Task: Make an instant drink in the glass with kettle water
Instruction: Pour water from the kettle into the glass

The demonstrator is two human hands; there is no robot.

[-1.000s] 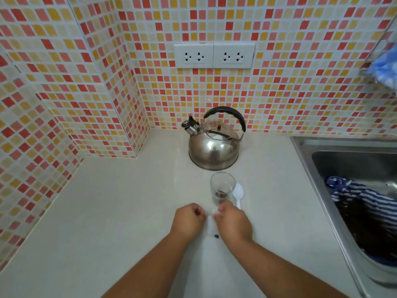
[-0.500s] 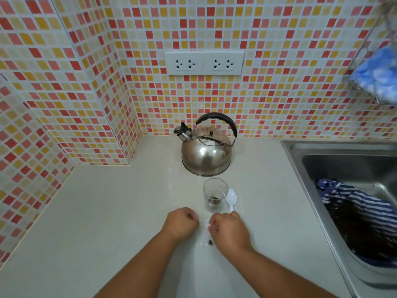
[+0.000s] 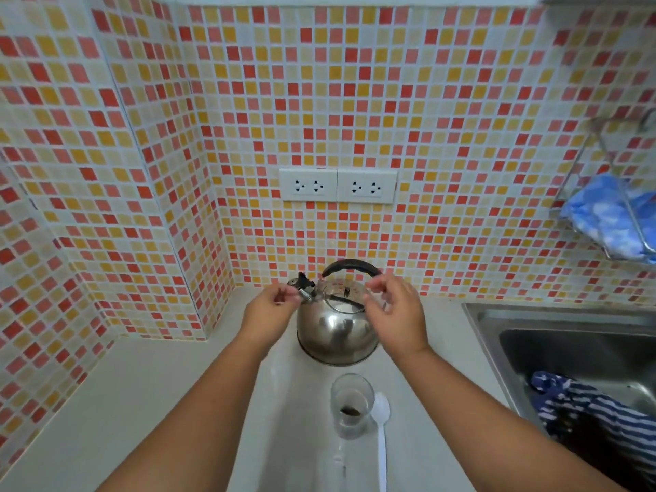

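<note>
Head view: both hands have left the torn sachet [image 3: 340, 459], which now lies on the surface at 6 o'clock of the glass [image 3: 352, 403], and have risen to the kettle [image 3: 337, 323] at 12 o'clock. The left hand [image 3: 270, 308] sits by the spout, its grip loosely curled, holding nothing. The right hand [image 3: 397, 308] has its grip spread under the black handle [image 3: 351, 267], not yet closed. Dark powder is already in the glass, spoon [image 3: 381, 426] touching at 3 o'clock; pouring likely comes next.

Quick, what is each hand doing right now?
Left hand: open, empty, by the kettle spout.
Right hand: open, empty, reaching for the kettle handle.
</note>
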